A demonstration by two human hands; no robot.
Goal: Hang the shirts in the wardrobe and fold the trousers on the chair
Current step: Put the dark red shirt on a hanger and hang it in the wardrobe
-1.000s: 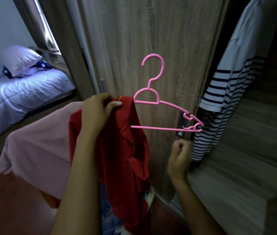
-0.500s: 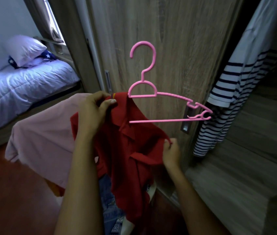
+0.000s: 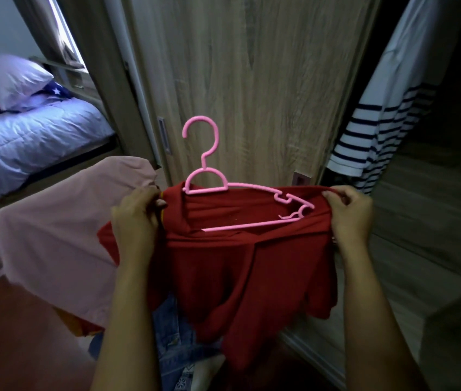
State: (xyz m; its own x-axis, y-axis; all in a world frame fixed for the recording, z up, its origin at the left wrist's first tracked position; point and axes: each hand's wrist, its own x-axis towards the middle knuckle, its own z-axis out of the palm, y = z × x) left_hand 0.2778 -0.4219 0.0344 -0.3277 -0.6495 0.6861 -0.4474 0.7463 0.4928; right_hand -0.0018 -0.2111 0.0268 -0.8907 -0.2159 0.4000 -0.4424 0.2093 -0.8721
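The red shirt (image 3: 237,258) hung between both hands. The left hand (image 3: 136,218) and right hand (image 3: 350,218) each pinched a shoulder. The pink hanger (image 3: 223,193) lay sideways inside the neck, its hook pointing up.

No readable text or labels anywhere.

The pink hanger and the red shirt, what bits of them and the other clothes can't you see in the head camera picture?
- Pink hanger: its left shoulder is tucked inside the red shirt.
- Left hand, right hand: fingertips buried in red cloth, so each grip is partly hidden.
- Striped shirt: its top is cut off by the frame edge, so what it hangs from is unseen.
- Jeans: mostly covered by the red shirt and left arm.
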